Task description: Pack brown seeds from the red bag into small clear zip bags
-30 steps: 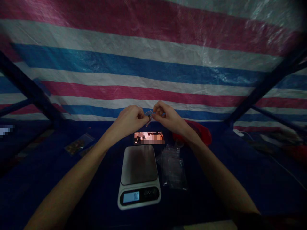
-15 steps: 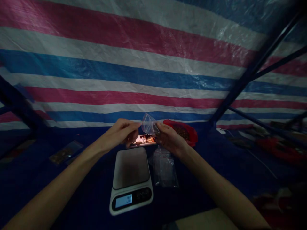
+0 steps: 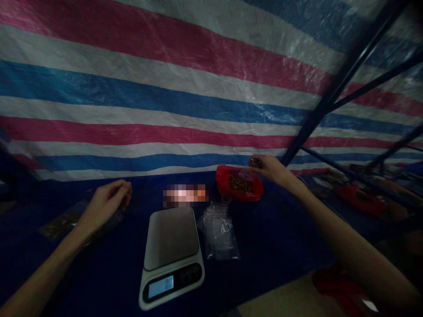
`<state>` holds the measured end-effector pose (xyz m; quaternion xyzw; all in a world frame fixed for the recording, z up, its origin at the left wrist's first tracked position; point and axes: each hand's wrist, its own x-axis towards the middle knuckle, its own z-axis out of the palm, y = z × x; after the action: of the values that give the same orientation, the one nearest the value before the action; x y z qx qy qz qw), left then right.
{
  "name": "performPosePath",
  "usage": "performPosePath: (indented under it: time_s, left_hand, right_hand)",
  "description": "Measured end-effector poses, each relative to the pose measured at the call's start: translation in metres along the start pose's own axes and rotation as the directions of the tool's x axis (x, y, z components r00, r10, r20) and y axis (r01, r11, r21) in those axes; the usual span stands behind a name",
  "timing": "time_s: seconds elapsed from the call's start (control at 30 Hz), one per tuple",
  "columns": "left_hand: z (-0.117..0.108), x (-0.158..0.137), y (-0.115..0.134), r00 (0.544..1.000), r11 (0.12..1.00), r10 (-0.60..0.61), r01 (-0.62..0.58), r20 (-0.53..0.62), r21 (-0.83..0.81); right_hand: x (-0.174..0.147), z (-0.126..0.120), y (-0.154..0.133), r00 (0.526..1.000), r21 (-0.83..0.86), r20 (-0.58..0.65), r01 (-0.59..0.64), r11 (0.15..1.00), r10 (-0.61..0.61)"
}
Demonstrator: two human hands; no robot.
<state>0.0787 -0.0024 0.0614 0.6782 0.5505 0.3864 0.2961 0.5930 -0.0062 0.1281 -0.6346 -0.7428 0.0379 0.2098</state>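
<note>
My right hand (image 3: 267,168) is closed over the far right edge of a red plastic bag (image 3: 222,184) of small brown pieces (image 3: 241,184). Clear film, apparently a small plastic bag (image 3: 248,174), hangs at its fingers, and a dark lump (image 3: 255,163) shows between them; what the lump is I cannot make out. At the left, my left hand (image 3: 110,200) hovers with fingers curled together and the tips hidden. Below it lie clear bags with brown contents (image 3: 61,223). Between the hands stands a kitchen scale (image 3: 172,237) with a bare steel plate, its display reading 0.0.
Several clear zip bags (image 3: 220,233) lie stacked right of the scale. Behind the scale is a bright pixelated patch (image 3: 185,194). A striped tarp (image 3: 158,110) closes off the back, and a blue metal post (image 3: 325,99) slants at the right. Cardboard (image 3: 280,304) shows at the front.
My hands have parted: the left went left over the filled bags, the right went right with the clear bag to the red bag. The view has shifted slightly.
</note>
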Motion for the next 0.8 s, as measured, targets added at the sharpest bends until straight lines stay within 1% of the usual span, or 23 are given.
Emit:
performPosePath:
  time_s: [0.1,0.17,0.27,0.37,0.43,0.5,0.6,0.7,0.8]
  left_hand:
    - [-0.001,-0.002,-0.010,0.997,0.999,-0.034,0.034,-0.062,0.002]
    - [-0.003,-0.003,-0.012,0.993,0.997,-0.073,0.071,-0.092,-0.020]
    - [-0.008,-0.005,-0.009,0.984,0.988,-0.134,0.123,-0.120,-0.095]
    - [-0.010,-0.005,-0.004,0.976,0.979,-0.168,0.148,-0.139,-0.143]
    - [-0.009,-0.004,-0.002,0.970,0.976,-0.185,0.162,-0.157,-0.145]
    - [-0.007,-0.004,-0.002,0.967,0.976,-0.194,0.174,-0.162,-0.129]
    - [-0.004,-0.005,-0.002,0.971,0.983,-0.179,0.168,-0.156,-0.080]
    - [-0.002,-0.007,-0.001,0.975,0.988,-0.153,0.152,-0.158,-0.022]
    - [-0.003,-0.007,0.000,0.981,0.992,-0.107,0.116,-0.159,0.046]
  right_hand:
    - [0.004,0.008,-0.001,0.998,-0.067,0.065,-0.011,0.998,0.016]
    - [0.004,0.013,0.000,0.996,-0.094,0.086,-0.026,0.995,0.034]
    - [0.001,0.013,0.005,0.989,-0.126,0.140,-0.039,0.991,0.057]
    - [0.000,0.008,0.011,0.977,-0.127,0.198,-0.052,0.991,0.076]
    - [0.001,0.004,0.014,0.979,-0.120,0.184,-0.066,0.991,0.088]
    - [0.004,0.002,0.013,0.988,-0.128,0.127,-0.074,0.989,0.091]
    - [0.010,0.001,0.008,0.997,-0.201,0.048,-0.055,0.978,0.066]
    - [0.016,-0.003,0.001,0.998,-0.281,0.043,-0.027,0.959,0.041]
    - [0.016,-0.011,-0.010,0.998,-0.304,0.048,-0.023,0.952,0.039]
